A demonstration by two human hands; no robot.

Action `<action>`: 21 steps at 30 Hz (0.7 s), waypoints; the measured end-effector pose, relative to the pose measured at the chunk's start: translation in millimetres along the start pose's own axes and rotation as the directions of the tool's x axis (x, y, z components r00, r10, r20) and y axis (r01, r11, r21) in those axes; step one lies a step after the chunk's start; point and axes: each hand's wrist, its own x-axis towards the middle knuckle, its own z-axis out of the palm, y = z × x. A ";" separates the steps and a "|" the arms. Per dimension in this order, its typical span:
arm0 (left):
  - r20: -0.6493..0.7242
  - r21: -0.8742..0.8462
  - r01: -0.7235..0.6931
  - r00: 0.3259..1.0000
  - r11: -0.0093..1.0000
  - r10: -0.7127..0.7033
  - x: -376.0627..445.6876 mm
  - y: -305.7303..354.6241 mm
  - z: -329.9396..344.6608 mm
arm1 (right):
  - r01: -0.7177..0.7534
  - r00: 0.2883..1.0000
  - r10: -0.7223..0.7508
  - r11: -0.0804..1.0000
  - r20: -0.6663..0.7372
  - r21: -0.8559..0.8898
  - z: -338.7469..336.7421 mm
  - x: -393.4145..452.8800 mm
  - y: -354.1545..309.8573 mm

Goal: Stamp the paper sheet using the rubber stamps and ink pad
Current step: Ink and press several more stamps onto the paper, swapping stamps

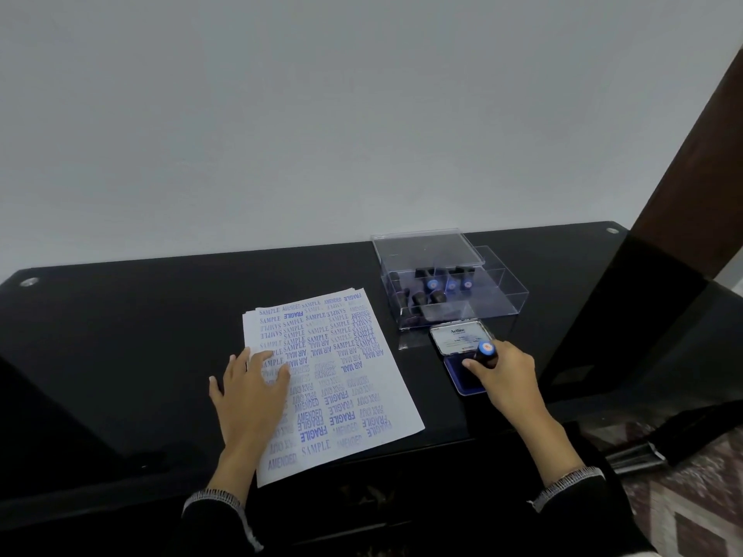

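On the glossy black table (120, 315) lies the white paper sheet (329, 379), crowded with blue stamped words such as SAMPLE, AIR MAIL, FRAGILE and AMENDED; more sheet edges show beneath its far left corner. The left hand (249, 391) rests flat on the sheet's left half, its fingers (277, 371) straight and spread, clasping nothing and covering part of the print. Just right of the sheet sits the open blue ink pad (462, 375), its hinged lid (460, 337) with a white label tilted up on the far side. The right hand (502, 375) grips a black-handled rubber stamp with a blue round cap (485, 351), fingers curled around the handle, the stamp standing upright with its base on the ink surface; the hand hides the pad's right part. Beyond the pad, touching or nearly touching its lid, stands a clear plastic compartment box (502, 299) holding several more black rubber stamps (432, 283), its transparent cover (426, 247) laid askew across the box's far left part. Right of the box rises a dark brown wooden panel (691, 174).
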 end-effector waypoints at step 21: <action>-0.003 0.000 0.001 1.000 1.000 -0.001 0.6 -0.5 2.2 | 0.002 0.993 -0.003 1.000 -0.116 -0.001 11.1 -4.0 4.6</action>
